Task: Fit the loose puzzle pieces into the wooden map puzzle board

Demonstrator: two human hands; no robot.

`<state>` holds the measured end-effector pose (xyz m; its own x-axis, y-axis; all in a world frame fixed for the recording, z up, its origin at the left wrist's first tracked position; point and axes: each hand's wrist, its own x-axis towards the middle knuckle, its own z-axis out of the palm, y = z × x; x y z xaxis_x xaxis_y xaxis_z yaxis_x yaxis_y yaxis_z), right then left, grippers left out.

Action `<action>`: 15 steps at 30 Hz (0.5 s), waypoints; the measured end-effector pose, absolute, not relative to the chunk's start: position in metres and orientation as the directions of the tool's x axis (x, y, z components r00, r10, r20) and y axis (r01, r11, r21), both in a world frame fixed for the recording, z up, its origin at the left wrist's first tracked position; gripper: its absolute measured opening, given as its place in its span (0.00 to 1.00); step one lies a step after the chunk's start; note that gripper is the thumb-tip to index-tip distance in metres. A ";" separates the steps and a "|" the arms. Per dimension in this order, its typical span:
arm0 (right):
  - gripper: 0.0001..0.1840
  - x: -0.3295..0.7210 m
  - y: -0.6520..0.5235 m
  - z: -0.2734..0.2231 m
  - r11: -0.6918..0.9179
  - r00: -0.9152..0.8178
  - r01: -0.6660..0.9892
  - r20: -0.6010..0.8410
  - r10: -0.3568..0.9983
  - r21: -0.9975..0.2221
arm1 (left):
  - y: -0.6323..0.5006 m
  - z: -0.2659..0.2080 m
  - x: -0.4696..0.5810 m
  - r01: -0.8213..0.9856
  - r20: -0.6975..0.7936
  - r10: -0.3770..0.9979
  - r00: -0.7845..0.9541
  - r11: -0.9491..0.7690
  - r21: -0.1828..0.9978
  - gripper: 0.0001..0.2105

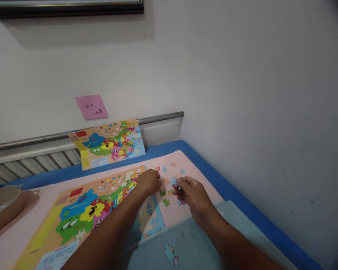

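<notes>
A colourful map jigsaw puzzle (87, 202) lies on the pink sheet, with pale gaps in its upper right and lower parts. Over its right edge is my left hand (150, 182), its fingers curled; whatever they hold, if anything, is hidden. My right hand (195, 197) pinches a small puzzle piece (175, 186) between thumb and fingers, above the sheet. Loose pieces, among them a green piece (166, 202), a light blue piece (182, 171) and an orange piece (173, 164), are scattered between and beyond my hands.
A matching printed map (109, 144) leans against the rail (160, 117) at the wall. At the left stands a beige basin (5, 204). Joined pieces (171, 255) lie on the grey-blue cloth (191, 243) in front. A pink note (91, 107) is on the wall.
</notes>
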<state>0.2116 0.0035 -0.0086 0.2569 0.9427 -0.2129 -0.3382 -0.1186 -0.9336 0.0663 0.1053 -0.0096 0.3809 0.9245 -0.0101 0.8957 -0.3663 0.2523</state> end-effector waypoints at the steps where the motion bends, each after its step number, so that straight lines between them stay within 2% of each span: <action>1: 0.13 0.212 0.004 -0.008 -0.123 0.253 -0.332 -0.214 0.943 -0.935 | 0.105 -0.012 0.069 0.904 -0.021 0.929 0.370 -0.355 0.239 0.10; 5: 0.12 0.213 0.003 -0.009 -0.119 0.251 -0.307 -0.201 0.947 -0.944 | 0.107 -0.018 0.075 0.919 -0.033 0.945 0.324 -0.307 0.249 0.05; 7: 0.12 0.213 0.003 -0.010 -0.106 0.253 -0.306 -0.188 0.949 -0.946 | 0.112 -0.018 0.075 0.907 -0.026 0.949 0.315 -0.293 0.303 0.00; 8: 0.12 0.214 0.003 -0.011 -0.107 0.249 -0.308 -0.188 0.950 -0.946 | 0.113 -0.017 0.075 0.893 -0.016 0.949 0.314 -0.290 0.343 0.02; 10: 0.13 0.214 0.004 -0.012 -0.122 0.231 -0.313 -0.200 0.952 -0.942 | 0.110 -0.011 0.071 0.841 0.029 0.948 0.318 -0.296 0.452 0.05; 13: 0.13 0.212 0.004 -0.010 -0.143 0.210 -0.329 -0.220 0.952 -0.933 | 0.084 0.000 0.057 0.670 0.095 0.951 0.296 -0.277 0.689 0.05; 15: 0.14 0.208 0.002 -0.008 -0.148 0.194 -0.340 -0.223 0.955 -0.929 | 0.052 0.005 0.044 0.500 0.019 0.960 0.281 -0.163 0.851 0.06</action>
